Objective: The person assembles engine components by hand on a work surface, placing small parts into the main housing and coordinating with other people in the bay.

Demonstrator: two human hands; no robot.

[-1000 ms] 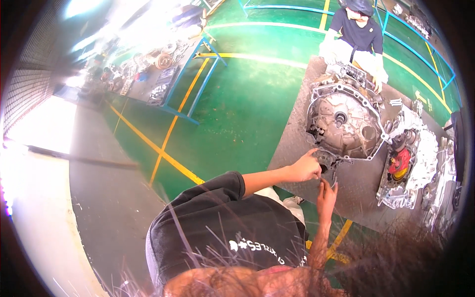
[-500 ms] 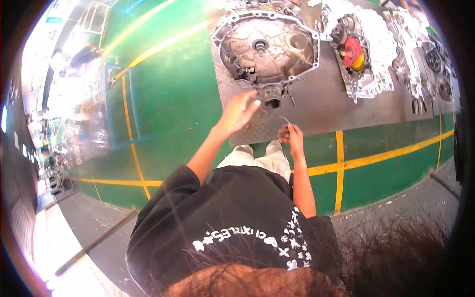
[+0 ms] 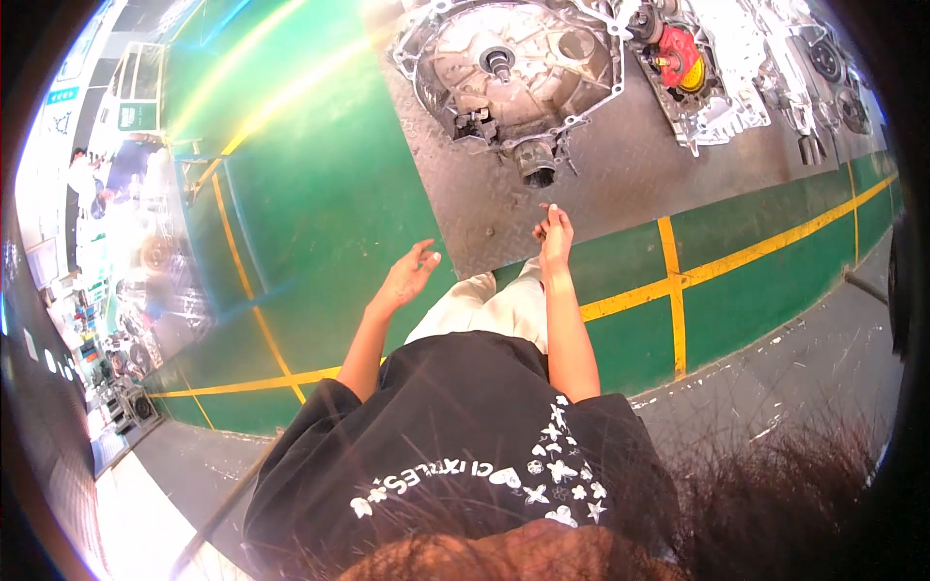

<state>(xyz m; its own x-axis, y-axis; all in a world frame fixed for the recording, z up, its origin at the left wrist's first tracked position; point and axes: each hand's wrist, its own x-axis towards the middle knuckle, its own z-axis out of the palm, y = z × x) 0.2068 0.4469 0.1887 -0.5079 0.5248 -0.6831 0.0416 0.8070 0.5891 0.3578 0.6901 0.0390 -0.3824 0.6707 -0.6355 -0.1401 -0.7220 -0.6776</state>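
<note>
My left hand (image 3: 409,276) is off the left edge of the metal-topped table (image 3: 620,208), over the green floor. Its fingers are apart and hold nothing. Over the table's near edge, my right hand (image 3: 553,237) has its fingers drawn together; whatever they pinch is too small and dark to make out. Just beyond that hand stands a gearbox bell housing (image 3: 528,87), its wide open side facing up and a splined shaft at its centre. A short dark round outlet (image 3: 537,167) sticks out of the housing's near side, apart from both hands.
Farther right on the table lie a silver casing (image 3: 741,107) with a red and yellow part (image 3: 683,63), and more metal parts (image 3: 819,73). Yellow lines (image 3: 668,290) cross the green floor (image 3: 320,194). Glare blurs equipment at the far left.
My left hand has drawn back from beside the housing's outlet, toward me and left. My right hand has shifted slightly forward; the thin curved piece seen at its fingers no longer shows. The view has shifted.
</note>
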